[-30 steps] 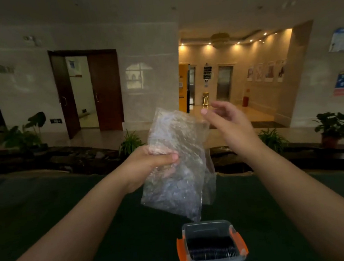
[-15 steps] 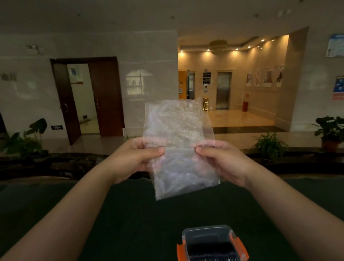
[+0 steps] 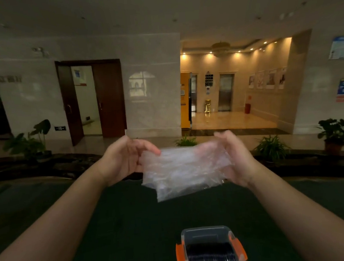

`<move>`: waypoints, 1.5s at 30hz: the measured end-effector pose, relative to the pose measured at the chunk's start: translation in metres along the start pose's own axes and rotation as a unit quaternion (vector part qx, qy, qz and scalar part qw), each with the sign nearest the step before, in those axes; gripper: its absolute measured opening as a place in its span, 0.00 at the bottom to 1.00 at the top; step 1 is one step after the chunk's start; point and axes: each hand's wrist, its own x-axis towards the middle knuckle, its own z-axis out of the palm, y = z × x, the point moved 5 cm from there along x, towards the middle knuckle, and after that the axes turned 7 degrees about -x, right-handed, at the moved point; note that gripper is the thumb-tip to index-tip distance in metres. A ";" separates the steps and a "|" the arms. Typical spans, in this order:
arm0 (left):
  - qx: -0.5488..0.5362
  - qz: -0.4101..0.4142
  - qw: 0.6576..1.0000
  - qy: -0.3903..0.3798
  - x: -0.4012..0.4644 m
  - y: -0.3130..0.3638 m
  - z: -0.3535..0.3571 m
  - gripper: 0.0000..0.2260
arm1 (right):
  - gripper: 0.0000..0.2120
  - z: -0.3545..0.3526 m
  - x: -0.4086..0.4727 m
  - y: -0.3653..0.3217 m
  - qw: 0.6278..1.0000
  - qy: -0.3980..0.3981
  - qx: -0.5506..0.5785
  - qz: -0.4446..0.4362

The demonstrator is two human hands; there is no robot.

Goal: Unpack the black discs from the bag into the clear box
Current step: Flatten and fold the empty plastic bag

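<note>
I hold a clear crinkled plastic bag point(image 3: 182, 170) stretched flat between both hands, above the dark green table. My left hand point(image 3: 124, 161) pinches its left edge and my right hand point(image 3: 234, 158) grips its right edge. No discs show inside the bag. Below, at the table's near edge, stands the clear box point(image 3: 209, 233) with orange latches. A row of black discs point(image 3: 211, 256) stands on edge inside it.
The dark green table point(image 3: 117, 227) fills the lower view. Beyond it runs a low dark ledge with potted plants point(image 3: 271, 147), then a lobby with brown doors and a lit corridor.
The bag went from hanging upright in my left hand to being held by both hands, then turned sideways and lowered. The box has not moved.
</note>
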 end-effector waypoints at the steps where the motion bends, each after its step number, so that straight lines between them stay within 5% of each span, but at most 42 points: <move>1: 0.030 -0.009 0.999 0.010 0.001 0.000 0.000 0.22 | 0.19 0.000 -0.001 -0.003 1.000 -0.012 -0.025 -0.006; 3: 0.126 -0.032 0.991 0.026 0.004 0.000 0.001 0.19 | 0.07 -0.001 0.000 -0.007 0.993 -0.030 -0.112 -0.021; 6: 0.245 -0.085 0.965 -0.034 0.010 -0.001 0.022 0.16 | 0.16 0.003 0.005 -0.009 0.980 -0.066 -0.189 0.000; 10: 0.277 -0.139 0.945 -0.105 0.021 -0.016 0.055 0.16 | 0.24 0.013 0.009 -0.018 0.978 -0.074 -0.197 -0.015; 15: 0.155 -0.125 0.979 -0.035 0.030 -0.032 0.064 0.18 | 0.21 -0.006 0.001 -0.012 0.998 0.017 -0.046 -0.026; 18: 0.049 -0.106 0.992 0.051 0.036 -0.042 0.068 0.21 | 0.35 -0.015 -0.009 0.005 0.997 -0.015 0.072 -0.004; 21: -0.044 -0.085 0.990 0.101 0.043 -0.049 0.078 0.20 | 0.30 -0.013 -0.020 0.023 0.997 -0.074 0.029 0.007; 25: -0.040 -0.078 0.990 0.107 0.054 -0.052 0.093 0.19 | 0.14 -0.030 -0.022 0.030 1.000 0.003 -0.022 0.007; 29: -0.036 -0.065 0.993 0.093 0.059 -0.045 0.093 0.17 | 0.08 -0.052 -0.026 0.020 0.998 0.043 -0.048 0.000; 35: -0.033 -0.020 0.996 0.078 0.061 -0.035 0.099 0.07 | 0.11 -0.077 -0.035 0.007 0.999 0.009 -0.040 -0.029; 38: -0.011 0.006 0.996 0.092 0.061 -0.031 0.108 0.10 | 0.10 -0.082 -0.037 0.006 1.000 -0.016 -0.001 -0.025; 42: -0.020 0.031 0.991 0.125 0.062 -0.028 0.118 0.14 | 0.21 -0.083 -0.044 -0.005 0.995 -0.054 0.065 -0.048; 45: 0.091 0.043 0.984 0.146 0.064 -0.025 0.125 0.11 | 0.19 -0.088 -0.044 -0.012 0.993 0.001 -0.110 -0.052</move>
